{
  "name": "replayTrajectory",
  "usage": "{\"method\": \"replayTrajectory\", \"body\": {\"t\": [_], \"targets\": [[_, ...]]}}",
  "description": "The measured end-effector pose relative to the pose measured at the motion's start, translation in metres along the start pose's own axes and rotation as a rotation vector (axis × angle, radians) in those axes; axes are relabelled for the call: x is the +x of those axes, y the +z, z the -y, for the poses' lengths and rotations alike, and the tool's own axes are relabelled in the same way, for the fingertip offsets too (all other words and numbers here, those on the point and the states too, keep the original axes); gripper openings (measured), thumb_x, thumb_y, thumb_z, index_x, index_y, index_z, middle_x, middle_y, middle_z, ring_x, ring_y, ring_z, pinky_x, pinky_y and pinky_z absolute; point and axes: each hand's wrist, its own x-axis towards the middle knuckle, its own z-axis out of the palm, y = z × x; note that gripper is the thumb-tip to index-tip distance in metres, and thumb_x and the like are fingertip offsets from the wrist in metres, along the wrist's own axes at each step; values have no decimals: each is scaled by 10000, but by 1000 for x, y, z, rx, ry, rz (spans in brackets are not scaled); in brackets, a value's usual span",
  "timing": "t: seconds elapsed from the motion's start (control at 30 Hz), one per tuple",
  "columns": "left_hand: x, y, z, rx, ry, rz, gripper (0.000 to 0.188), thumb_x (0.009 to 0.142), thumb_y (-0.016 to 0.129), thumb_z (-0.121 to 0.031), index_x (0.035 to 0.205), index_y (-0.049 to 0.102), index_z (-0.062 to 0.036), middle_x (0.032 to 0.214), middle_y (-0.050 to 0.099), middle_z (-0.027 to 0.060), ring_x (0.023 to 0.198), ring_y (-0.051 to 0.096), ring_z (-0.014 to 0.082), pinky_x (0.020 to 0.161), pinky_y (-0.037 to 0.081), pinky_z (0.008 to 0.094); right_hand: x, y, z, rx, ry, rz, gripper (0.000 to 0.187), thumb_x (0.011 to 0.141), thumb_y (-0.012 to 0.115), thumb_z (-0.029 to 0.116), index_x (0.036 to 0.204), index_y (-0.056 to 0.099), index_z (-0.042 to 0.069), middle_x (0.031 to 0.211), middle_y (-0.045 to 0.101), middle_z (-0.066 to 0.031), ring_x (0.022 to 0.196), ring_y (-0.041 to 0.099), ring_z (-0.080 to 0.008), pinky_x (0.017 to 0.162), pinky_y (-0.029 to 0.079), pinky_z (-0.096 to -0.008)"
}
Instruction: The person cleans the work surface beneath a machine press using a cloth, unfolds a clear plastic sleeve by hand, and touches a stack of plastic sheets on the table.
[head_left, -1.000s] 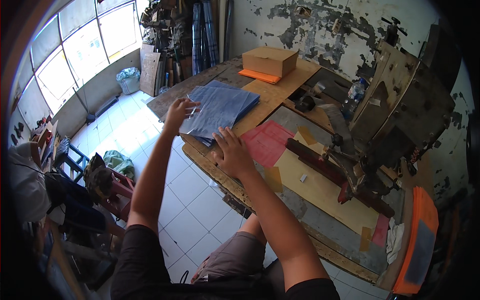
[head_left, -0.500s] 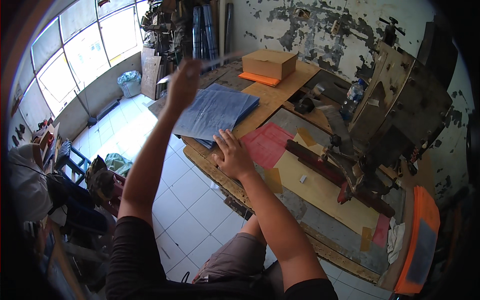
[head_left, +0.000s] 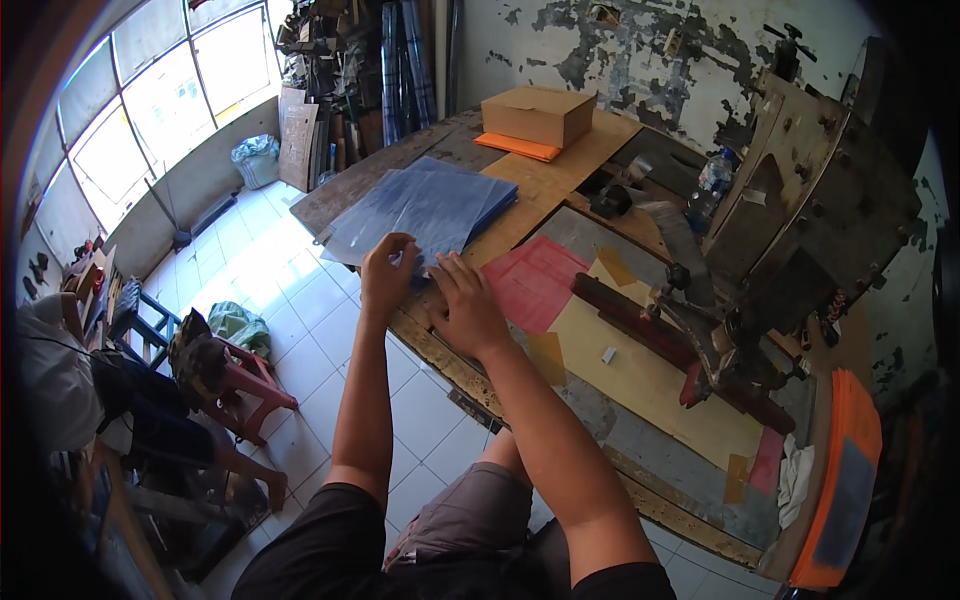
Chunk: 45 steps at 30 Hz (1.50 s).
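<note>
A stack of bluish see-through plastic sheets [head_left: 440,205] lies at the far left of the worktable, its top sheets fanned out of line. At the near edge of the stack, my left hand [head_left: 388,282] is closed, thumb and fingers curled together at a plastic sheet's corner. Close beside it, my right hand [head_left: 466,308] rests with fingers stretched out, the tips at the near corner of the sheets. Its palm is over the table edge. To the right of that hand lies a red sheet [head_left: 535,283] on the press bed.
Right of my hands stands a metal press [head_left: 785,190] with a dark red bar [head_left: 640,335] across a yellowish board [head_left: 660,400]. A cardboard box [head_left: 538,118] sits on orange sheets [head_left: 517,147] at the back. Stools, including a red one [head_left: 250,390], stand at left; another person's leg shows there.
My left hand has come down and nearer from its raised place above the stack, where it held a blurred pale thing, to beside my right hand. The right hand has barely moved.
</note>
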Motion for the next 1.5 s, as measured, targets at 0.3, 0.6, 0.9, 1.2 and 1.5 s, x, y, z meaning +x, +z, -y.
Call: {"method": "replayTrajectory", "body": {"t": [0.3, 0.6, 0.9, 1.2, 1.5], "targets": [[-2, -1, -4, 63, 54, 10, 192, 1046, 727, -156, 1157, 770, -5, 1024, 849, 155, 1007, 830, 301, 962, 609, 407, -1, 0, -3, 2, -1, -9, 620, 1031, 702, 321, 1572, 579, 43, 1721, 472, -193, 1661, 346, -374, 1356, 278, -564], [-3, -4, -7, -17, 18, -32, 166, 1101, 653, -143, 1203, 706, -23, 1086, 856, 122, 1052, 826, 296, 954, 605, 409, -2, -5, 6, 30, -17, -85, 745, 1045, 686, 354, 1687, 433, 73, 1740, 441, -209, 1664, 334, -393, 1357, 265, -578], [3, -1, 6, 103, 270, -99, 122, 1116, 614, -108, 1197, 679, -45, 1258, 820, 121, 1196, 780, 335, 1032, 577, 444, -5, 4, 1, -138, -80, -97, 880, 1046, 690, 465, 1753, 321, 93, 1790, 369, -196, 1658, 331, -446, 1331, 269, -636], [1, -2, 5, 208, 289, -52, 139, 1104, 648, -152, 1158, 710, -39, 1129, 846, 102, 1158, 785, 329, 1048, 552, 422, -4, -3, 8, -117, -6, -48, 885, 1029, 709, 497, 1745, 358, 115, 1824, 277, -210, 1694, 250, -414, 1346, 248, -630], [-1, -7, -3, 66, 63, 83, 162, 1117, 629, -146, 1188, 700, -19, 1147, 839, 129, 1136, 797, 293, 1025, 567, 410, -4, -5, 8, -53, 38, 40, 894, 1019, 721, 495, 1730, 377, 75, 1816, 273, -241, 1684, 261, -442, 1343, 249, -626]]}}
